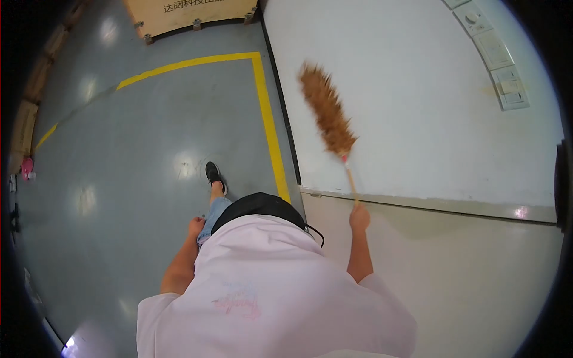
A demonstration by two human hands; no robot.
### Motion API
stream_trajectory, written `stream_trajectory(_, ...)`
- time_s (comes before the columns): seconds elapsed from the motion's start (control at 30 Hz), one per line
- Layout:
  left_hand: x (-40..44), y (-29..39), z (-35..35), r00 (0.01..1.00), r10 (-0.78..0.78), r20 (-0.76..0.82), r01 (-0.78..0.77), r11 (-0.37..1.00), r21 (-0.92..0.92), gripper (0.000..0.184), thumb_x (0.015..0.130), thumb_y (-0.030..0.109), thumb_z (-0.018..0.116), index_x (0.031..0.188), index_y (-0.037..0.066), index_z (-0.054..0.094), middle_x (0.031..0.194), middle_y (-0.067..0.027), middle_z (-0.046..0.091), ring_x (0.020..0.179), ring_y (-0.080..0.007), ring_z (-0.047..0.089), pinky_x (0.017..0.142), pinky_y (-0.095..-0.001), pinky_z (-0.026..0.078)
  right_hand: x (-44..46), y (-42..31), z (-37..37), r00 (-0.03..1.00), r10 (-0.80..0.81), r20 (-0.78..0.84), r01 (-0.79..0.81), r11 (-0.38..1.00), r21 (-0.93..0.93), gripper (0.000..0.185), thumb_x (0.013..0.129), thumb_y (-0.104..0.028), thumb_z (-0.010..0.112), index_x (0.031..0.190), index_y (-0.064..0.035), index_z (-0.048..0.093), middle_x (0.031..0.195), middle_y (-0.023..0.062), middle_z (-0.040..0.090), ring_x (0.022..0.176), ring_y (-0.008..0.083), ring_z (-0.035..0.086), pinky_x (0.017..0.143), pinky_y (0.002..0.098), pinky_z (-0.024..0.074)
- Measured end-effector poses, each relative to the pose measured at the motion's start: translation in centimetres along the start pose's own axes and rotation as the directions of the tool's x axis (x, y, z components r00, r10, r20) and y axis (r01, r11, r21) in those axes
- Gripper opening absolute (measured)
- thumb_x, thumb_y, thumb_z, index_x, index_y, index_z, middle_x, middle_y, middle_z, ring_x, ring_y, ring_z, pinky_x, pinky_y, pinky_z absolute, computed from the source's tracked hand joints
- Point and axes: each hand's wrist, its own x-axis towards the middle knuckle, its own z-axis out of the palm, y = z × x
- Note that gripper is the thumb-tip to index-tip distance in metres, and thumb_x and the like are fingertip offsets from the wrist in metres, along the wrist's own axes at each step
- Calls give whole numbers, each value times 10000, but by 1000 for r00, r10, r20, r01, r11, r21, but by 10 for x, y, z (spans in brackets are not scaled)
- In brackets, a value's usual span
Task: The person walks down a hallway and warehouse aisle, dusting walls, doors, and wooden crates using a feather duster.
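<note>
My right hand is closed around the thin wooden handle of a feather duster. The duster's brown feathered head points up and away to the left, in front of the white wall; whether it touches the wall cannot be made out. A small red band sits where the handle meets the feathers. At my left side, my left hand hangs by my thigh with its fingers curled in, and nothing shows in it.
Yellow tape marks the grey floor along the wall. A wooden crate stands ahead at the top. Switches and a dial are on the wall at upper right. Boxes line the far left. My black shoe is forward.
</note>
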Motion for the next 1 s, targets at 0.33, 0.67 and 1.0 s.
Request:
stream_trajectory(0.33,-21,-39,2,993,-115,21,117,988,-106,272,633,260,558,752,16,568,704,-149,572,660,-238,556,574,-323,421,-14,-33,43,945,107,310,-104,994,-26,313,751,-293,431,742,-16,578,757,180,556,745,304,538,629,385,416)
stream_trajectory(0.67,-3,-30,-5,1000,3,0,-3,1000,14,232,641,242,551,740,33,568,719,-157,565,676,-271,551,581,-341,420,85,-130,-103,863,10,-505,262,846,464,305,794,-281,383,661,-37,509,633,139,540,577,303,514,517,376,392)
stream_trajectory(1.0,-27,-48,4,983,-179,-37,168,964,-206,225,654,230,543,753,30,571,696,-152,570,662,-250,559,577,-327,425,140,-170,-77,855,-22,-518,338,781,525,279,813,-238,339,732,-22,495,693,127,557,651,288,528,572,348,405)
